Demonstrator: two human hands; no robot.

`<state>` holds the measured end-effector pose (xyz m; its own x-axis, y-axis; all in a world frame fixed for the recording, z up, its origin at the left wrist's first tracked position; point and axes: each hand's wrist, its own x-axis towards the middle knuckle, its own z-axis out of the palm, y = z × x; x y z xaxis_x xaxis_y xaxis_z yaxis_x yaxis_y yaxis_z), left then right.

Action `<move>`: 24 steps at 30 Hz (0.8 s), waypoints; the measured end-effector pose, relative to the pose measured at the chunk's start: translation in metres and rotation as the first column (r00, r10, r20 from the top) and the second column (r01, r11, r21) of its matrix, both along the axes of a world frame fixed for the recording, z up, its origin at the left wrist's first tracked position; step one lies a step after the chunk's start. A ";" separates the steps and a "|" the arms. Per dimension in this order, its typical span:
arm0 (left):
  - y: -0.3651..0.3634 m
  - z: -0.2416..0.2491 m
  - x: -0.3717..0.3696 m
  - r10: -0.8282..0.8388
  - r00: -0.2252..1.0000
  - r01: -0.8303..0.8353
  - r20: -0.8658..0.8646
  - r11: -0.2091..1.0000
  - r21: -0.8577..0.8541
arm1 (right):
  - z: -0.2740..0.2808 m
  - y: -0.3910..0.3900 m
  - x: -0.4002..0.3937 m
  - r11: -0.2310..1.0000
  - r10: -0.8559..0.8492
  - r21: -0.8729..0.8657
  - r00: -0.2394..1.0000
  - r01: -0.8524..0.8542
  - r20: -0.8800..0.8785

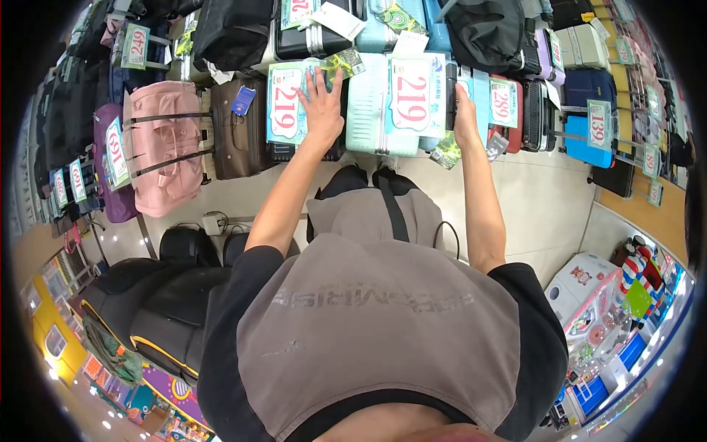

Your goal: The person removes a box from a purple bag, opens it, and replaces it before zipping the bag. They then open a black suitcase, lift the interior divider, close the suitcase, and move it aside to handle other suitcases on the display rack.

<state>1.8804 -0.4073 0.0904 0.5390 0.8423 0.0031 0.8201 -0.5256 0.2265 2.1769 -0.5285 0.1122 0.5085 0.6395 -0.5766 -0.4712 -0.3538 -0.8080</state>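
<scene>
My left hand (322, 109) has its fingers spread over the right edge of a 219 price card (286, 103), beside a mint green suitcase (365, 110). A second 219 card (417, 96) hangs on the front of that suitcase. To the right, my right hand (466, 116) is upright at the edge of a light blue suitcase (479, 92), with its fingers pointing away from me. Its palm side is turned out of sight, and whether it holds anything cannot be made out. A green patterned tag (445, 151) hangs just left of the right wrist.
A pink bag (166, 140), a brown suitcase (239, 132) and a purple suitcase (112, 184) stand at the left. A red suitcase with a 289 card (504, 102) and a blue case (589, 144) are at the right. A black massage chair (169, 302) is behind on the left.
</scene>
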 end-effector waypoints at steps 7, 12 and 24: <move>0.008 -0.006 0.006 -0.028 0.999 0.028 0.020 0.999 0.017 | 0.002 -0.002 -0.002 0.999 -0.040 0.018 0.995 0.038 0.092; 0.014 -0.004 0.019 -0.057 0.998 0.058 -0.025 0.998 0.024 | -0.024 -0.016 0.007 0.998 -0.041 0.049 0.992 0.035 0.121; -0.175 0.059 0.231 -0.202 0.603 0.609 0.772 0.741 -0.282 | -0.143 -0.141 0.176 0.944 0.278 -0.300 0.814 -0.135 0.510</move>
<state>2.1119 -0.5819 0.1493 0.8366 0.5174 0.1800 0.0575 -0.4097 0.9104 2.3531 -0.6698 -0.0307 0.6535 0.6439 -0.3978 0.1203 -0.6073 -0.7853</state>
